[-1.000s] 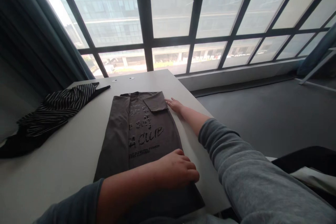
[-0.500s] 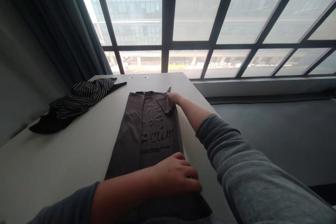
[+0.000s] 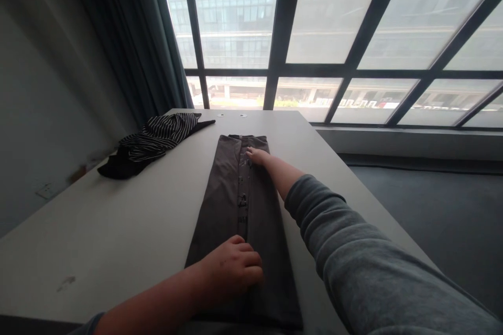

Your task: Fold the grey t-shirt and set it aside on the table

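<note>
A dark grey T-shirt (image 3: pixel 220 204) lies lengthwise on the white table, both sides folded inward. A narrow strip of its black printed lettering shows between the two folds. Near the collar, my right hand (image 3: pixel 258 156) has its fingers closed at the inner edge of the right fold. Closer to me, my left hand (image 3: pixel 232 271) is curled over the lower part of that same edge, gripping the cloth. Its fingertips are partly hidden.
A black-and-white striped garment (image 3: pixel 161 133) with black cloth lies crumpled on the left of the white table (image 3: pixel 129 251). Large framed windows (image 3: pixel 236 15) stand behind the table, with a dark curtain (image 3: pixel 129 36) on the left. Grey floor (image 3: pixel 424 204) lies off the table's right edge.
Both hands have moved the shirt's right side leftward over the front, covering most of the lettering and the right sleeve. The view has turned slightly left.
</note>
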`<state>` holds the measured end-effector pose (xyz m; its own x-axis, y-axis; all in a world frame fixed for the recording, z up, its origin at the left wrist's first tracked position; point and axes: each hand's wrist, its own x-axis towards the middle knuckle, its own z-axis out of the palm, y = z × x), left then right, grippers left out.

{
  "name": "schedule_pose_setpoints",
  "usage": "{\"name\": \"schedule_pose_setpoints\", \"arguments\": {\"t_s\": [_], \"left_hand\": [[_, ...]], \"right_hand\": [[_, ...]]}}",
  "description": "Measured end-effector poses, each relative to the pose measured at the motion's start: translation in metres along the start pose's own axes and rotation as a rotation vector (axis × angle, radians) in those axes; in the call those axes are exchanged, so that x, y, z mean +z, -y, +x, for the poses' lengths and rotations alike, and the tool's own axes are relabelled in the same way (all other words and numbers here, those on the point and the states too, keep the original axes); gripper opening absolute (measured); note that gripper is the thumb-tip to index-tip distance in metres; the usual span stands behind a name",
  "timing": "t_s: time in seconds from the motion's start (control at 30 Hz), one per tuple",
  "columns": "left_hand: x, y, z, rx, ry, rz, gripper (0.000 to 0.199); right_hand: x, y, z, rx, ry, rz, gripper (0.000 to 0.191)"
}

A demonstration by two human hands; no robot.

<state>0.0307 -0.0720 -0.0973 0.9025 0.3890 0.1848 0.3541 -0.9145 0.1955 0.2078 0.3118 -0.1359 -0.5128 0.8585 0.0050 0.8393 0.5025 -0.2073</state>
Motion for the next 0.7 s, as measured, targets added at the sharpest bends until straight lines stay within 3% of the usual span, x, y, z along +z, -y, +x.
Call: {"name": "schedule_pose_setpoints", "arguments": {"t_s": [0.2,0.4,0.7], "left_hand": [[0.010,-0.004,-0.007,0.026,0.021,-0.042,0.012],[0.012,-0.005,-0.006,0.056,-0.009,-0.076,0.013],[0.006,-0.011,-0.012,0.042,-0.040,-0.060,0.016]], "right_hand": [[0.025,0.005,-0.006,0.146,0.008,-0.024,0.067],[0.023,0.010,0.000,0.201,-0.016,-0.060,0.056],[0.019,0.029,-0.004,0.158,-0.014,0.012,0.066]]}}
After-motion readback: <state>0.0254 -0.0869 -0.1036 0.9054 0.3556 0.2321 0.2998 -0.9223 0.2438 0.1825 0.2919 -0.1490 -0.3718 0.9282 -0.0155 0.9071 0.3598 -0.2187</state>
